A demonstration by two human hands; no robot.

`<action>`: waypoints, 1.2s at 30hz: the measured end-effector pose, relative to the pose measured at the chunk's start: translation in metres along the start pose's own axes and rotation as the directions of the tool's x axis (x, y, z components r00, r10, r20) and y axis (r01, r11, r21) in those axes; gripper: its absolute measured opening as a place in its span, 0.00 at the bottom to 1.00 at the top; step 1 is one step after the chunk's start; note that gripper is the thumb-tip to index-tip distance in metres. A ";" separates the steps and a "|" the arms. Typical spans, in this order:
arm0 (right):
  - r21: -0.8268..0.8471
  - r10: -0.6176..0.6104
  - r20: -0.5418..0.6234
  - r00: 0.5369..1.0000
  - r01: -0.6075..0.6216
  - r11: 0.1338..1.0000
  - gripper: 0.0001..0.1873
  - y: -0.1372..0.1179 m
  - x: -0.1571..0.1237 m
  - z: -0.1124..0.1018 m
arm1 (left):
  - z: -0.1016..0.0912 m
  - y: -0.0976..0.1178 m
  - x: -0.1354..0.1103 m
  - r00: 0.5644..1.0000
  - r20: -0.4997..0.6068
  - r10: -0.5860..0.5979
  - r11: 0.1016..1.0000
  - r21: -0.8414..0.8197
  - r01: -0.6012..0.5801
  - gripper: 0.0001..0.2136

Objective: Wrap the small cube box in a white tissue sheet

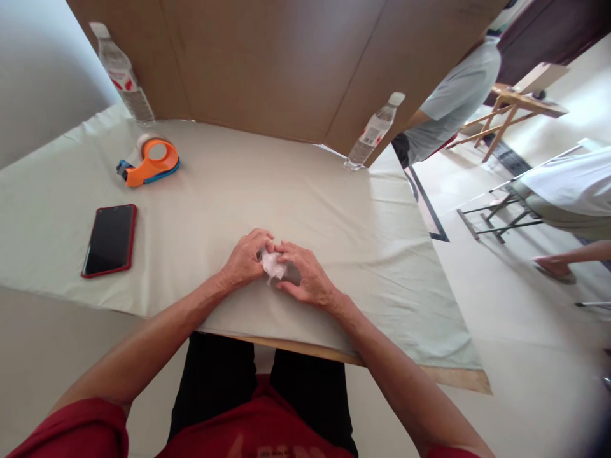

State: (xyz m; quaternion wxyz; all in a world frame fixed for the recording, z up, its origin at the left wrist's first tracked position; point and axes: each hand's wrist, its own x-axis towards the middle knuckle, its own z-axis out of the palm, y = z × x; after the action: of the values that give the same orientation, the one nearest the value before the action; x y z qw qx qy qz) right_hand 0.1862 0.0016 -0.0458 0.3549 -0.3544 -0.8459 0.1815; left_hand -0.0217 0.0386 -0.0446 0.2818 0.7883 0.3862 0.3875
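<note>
Between my hands, near the table's front edge, is a small crumpled white wad (pixel 273 264); whether it is tissue or thin plastic I cannot tell. My left hand (pixel 249 256) grips its left side with curled fingers, the thumb low against it. On the other side, my right hand (pixel 308 273) has its fingertips on the wad's upper right, while its thumb stands apart below. The fingertips of both hands almost meet above the wad. Part of it is hidden behind the fingers.
A phone in a red case (pixel 109 240) lies at the left, below an orange and blue tape dispenser (pixel 151 163). Water bottles stand at back left (pixel 123 76) and back right (pixel 375 132), before an upright cardboard panel (pixel 267 70). Two other people are at the right, beyond the cloth-covered table (pixel 305 191).
</note>
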 end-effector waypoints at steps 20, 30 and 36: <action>0.339 0.576 0.062 0.815 -0.560 0.756 0.18 0.011 0.043 0.002 | -0.017 0.000 0.012 0.894 0.198 -0.402 0.829 -0.336 0.447 0.29; 0.209 0.548 -0.275 0.790 -0.508 0.836 0.15 0.013 0.037 -0.003 | -0.010 -0.004 0.010 0.886 0.097 -0.454 0.752 -0.492 0.439 0.31; 0.281 0.567 -0.133 0.813 -0.518 0.808 0.18 0.005 0.039 -0.001 | -0.012 -0.002 0.010 0.882 0.152 -0.445 0.741 -0.490 0.458 0.25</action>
State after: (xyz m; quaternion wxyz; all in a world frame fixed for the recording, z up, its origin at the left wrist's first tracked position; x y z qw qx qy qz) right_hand 0.1699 0.0331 -0.0299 0.4142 -0.5554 -0.6388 0.3346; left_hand -0.0282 0.0501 -0.0359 0.5710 0.5719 0.4447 0.3861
